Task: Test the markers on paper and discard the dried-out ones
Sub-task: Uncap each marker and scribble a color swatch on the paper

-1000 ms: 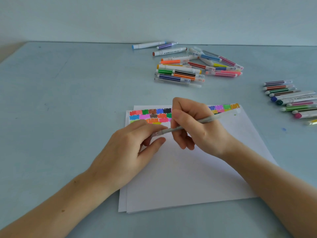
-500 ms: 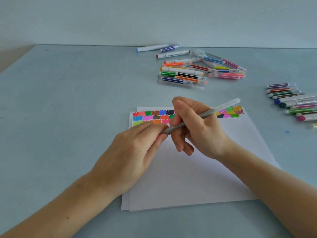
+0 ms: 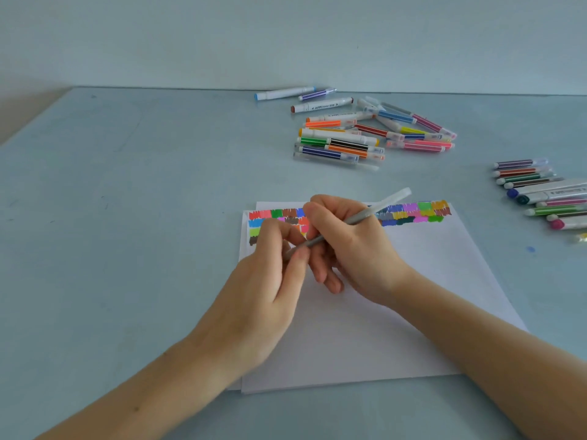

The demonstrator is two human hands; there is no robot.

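Observation:
A grey marker (image 3: 359, 217) with a clear rear end slants over the white paper (image 3: 413, 296). My right hand (image 3: 349, 242) grips its barrel. My left hand (image 3: 270, 274) pinches its lower front end between thumb and fingers; that end is hidden, so cap or tip cannot be told. Rows of colour swatches (image 3: 416, 212) run across the top of the sheet, partly behind my hands.
A loose pile of markers (image 3: 355, 134) lies on the blue-grey table (image 3: 127, 217) beyond the paper. A second row of markers (image 3: 540, 192) sits at the right edge. A small blue ink spot (image 3: 529, 249) marks the table right of the sheet.
Both hands have shifted slightly toward the paper's top left, and the marker's rear end has tilted up. My left fingers have closed tighter on its front end.

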